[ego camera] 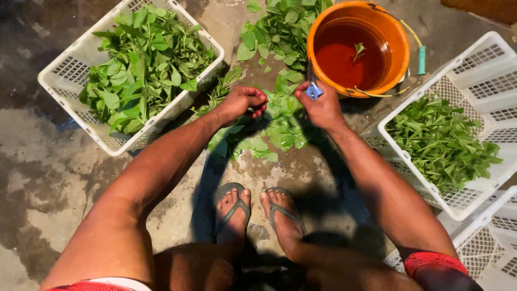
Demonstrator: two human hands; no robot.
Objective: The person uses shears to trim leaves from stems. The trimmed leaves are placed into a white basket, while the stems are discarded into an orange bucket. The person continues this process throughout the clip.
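Just above the centre of the frame, the left hand (242, 102) was curled down into the loose pile of leafy greens (274, 121) on the concrete floor (48, 161), fingers closed around a few stems; the right hand (323, 105) pinched a small blue-handled cutter (313, 91) between thumb and forefinger, just beside the pile. To trim well, I judged it best to gather only a thin bunch, line up the stem ends and cut close, keeping the blade away from the other fingers. The leaves were broad, soft and matte green. At upper left a white perforated plastic crate (70, 70) held large leaves; at right a second lattice crate (420, 108) held finer sprigs. An orange plastic bucket (323, 37) at upper centre held water with one leaf floating.
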